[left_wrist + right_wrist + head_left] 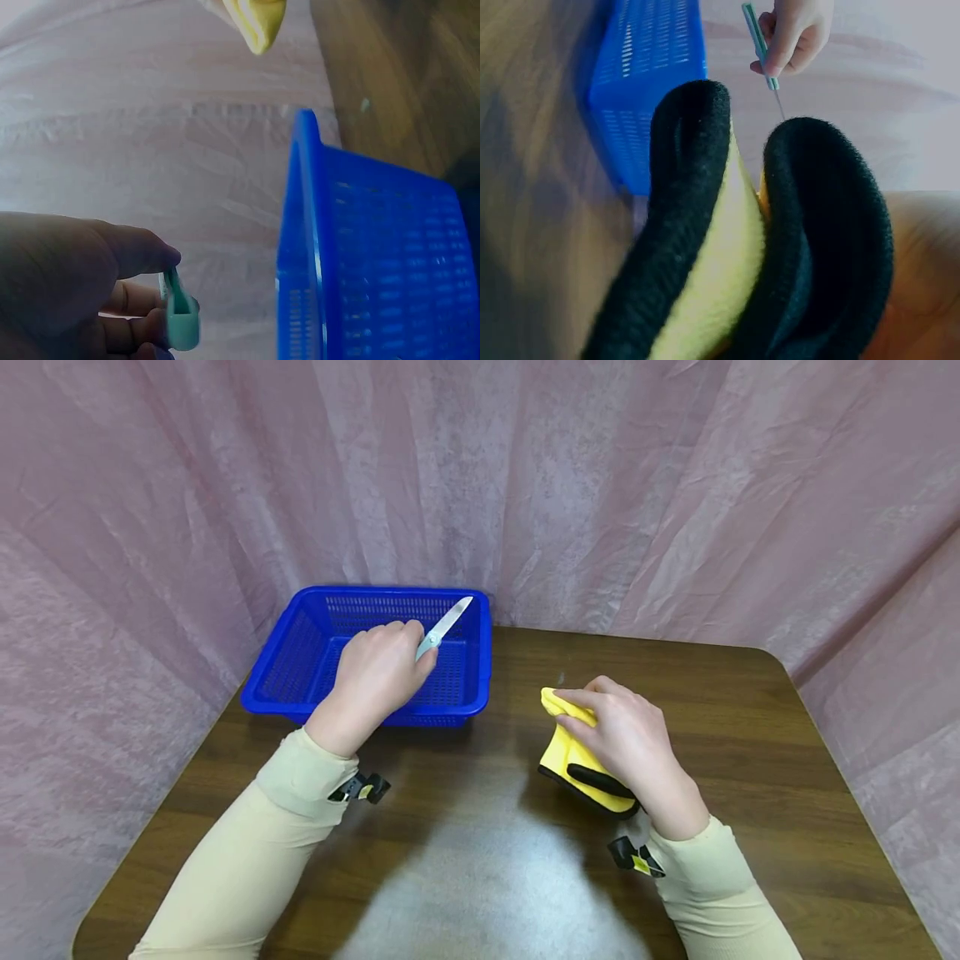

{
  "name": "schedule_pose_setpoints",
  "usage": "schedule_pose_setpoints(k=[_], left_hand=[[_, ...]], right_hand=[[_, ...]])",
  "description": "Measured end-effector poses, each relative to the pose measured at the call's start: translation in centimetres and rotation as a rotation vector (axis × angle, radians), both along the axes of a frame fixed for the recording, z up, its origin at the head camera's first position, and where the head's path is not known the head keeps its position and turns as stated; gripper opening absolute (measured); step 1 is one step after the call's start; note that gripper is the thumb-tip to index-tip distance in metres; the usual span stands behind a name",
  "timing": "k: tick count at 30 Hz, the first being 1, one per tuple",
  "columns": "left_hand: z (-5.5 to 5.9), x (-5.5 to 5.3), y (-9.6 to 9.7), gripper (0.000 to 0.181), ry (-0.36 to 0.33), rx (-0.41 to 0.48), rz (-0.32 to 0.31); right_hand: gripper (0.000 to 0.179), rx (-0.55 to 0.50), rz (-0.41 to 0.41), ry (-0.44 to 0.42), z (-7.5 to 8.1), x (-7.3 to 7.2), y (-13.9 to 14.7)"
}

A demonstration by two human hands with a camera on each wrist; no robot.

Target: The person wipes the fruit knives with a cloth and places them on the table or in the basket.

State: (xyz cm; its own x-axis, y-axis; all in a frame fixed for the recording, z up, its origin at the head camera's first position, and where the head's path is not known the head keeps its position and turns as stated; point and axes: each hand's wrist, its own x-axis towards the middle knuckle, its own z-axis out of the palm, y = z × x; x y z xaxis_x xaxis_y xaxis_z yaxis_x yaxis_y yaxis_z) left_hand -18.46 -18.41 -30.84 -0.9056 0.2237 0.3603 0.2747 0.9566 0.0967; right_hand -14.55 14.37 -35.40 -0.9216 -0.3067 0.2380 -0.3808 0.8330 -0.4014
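Observation:
Over the blue plastic basket (365,712), my left hand (382,668) grips a folding knife (448,622) by its mint-green handle. The blade is out, angled up and to the right. In the left wrist view the slotted end of the handle (182,330) shows below the thumb. At the right, my right hand (626,731) pinches a folded yellow cloth (564,750) with black edges between thumb and fingers. That cloth (718,277) fills the middle of the right wrist view, its black edges toward the camera; the fingers are mostly hidden there.
The basket has perforated walls and stands at the back left of the brown wooden table (480,860). A pink curtain (585,502) hangs behind the table and along its sides. Small camera mounts (362,787) are strapped to both wrists.

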Motion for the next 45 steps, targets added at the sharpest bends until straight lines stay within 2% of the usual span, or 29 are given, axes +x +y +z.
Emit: schedule_pose_setpoints(k=[9, 26, 35, 45], left_hand=[[-1.1, -1.9, -1.4, 0.029, -0.149, -0.014, 0.091], [-4.0, -5.2, -1.5, 0.029, -0.389, -0.034, 0.151], [-5.4, -6.1, -1.2, 0.028, -0.463, -0.077, 0.179], [-6.1, -6.7, -1.0, 0.027, -0.542, -0.093, 0.201]], right_hand=[[0.038, -0.002, 0.012, -0.034, -1.7, -0.5, -0.1], [0.037, 0.01, 0.016, -0.047, -3.3, -1.2, 0.4], [0.037, 0.013, 0.023, -0.042, -3.3, -1.0, 0.2], [0.038, 0.014, 0.016, -0.045, -3.9, -1.1, 0.3]])
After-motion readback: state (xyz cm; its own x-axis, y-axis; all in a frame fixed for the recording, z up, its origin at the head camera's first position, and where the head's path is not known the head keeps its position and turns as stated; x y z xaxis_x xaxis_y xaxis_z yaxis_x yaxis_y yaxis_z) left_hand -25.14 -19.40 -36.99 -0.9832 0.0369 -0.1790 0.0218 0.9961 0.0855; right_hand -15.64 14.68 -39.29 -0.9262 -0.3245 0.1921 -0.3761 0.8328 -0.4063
